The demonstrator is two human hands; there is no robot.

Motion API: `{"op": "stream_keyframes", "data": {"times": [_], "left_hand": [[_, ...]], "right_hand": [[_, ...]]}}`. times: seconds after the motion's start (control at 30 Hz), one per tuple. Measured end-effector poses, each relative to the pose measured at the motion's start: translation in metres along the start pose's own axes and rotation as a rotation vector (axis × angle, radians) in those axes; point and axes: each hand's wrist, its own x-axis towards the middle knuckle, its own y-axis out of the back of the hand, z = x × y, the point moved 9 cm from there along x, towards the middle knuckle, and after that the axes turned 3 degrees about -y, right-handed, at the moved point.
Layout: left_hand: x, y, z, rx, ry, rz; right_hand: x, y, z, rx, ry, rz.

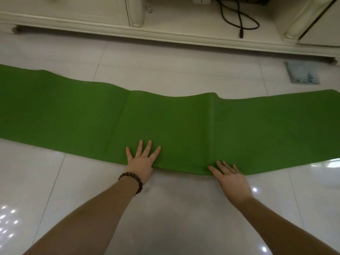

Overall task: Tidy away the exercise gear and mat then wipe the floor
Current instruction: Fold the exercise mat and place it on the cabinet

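On the near edge of the green mat (165,122), both hands lie flat with fingers straight and spread wide, holding nothing. The left hand (142,161) presses palm-down over the mat's edge, fingers pointing away from the person; a dark bead bracelet (132,180) circles its wrist. The right hand (232,178) has its fingertips touching the mat edge, while its palm is over the floor (174,208). Count: 1 mat, 2 hands, 1 bracelet. The mat stretches across the white glossy tile floor from left to right, with 2 visible creases and a wavy far edge. Beyond it, well apart, runs a cream cabinet (73,19); 1 black cable (239,19) coils on its open lower shelf. 1 bluish-grey cloth (301,74) lies on the floor, far right, near the cabinet base.
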Motion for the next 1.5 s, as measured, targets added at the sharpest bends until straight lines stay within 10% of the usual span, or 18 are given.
{"op": "stream_keyframes", "data": {"times": [0.57, 0.8, 1.5], "left_hand": [[-0.088, -0.044, 0.094, 0.168, -0.228, -0.034], [-0.073, -0.05, 0.155, 0.125, -0.342, -0.055], [-0.059, -0.052, 0.184, 0.139, -0.339, -0.112]], "right_hand": [[-0.102, -0.029, -0.015, 0.134, -0.063, 0.151], [-0.107, -0.04, 0.129, 0.084, -0.4, -0.157], [-0.189, -0.076, 0.109, 0.294, -0.651, -0.238]]}}
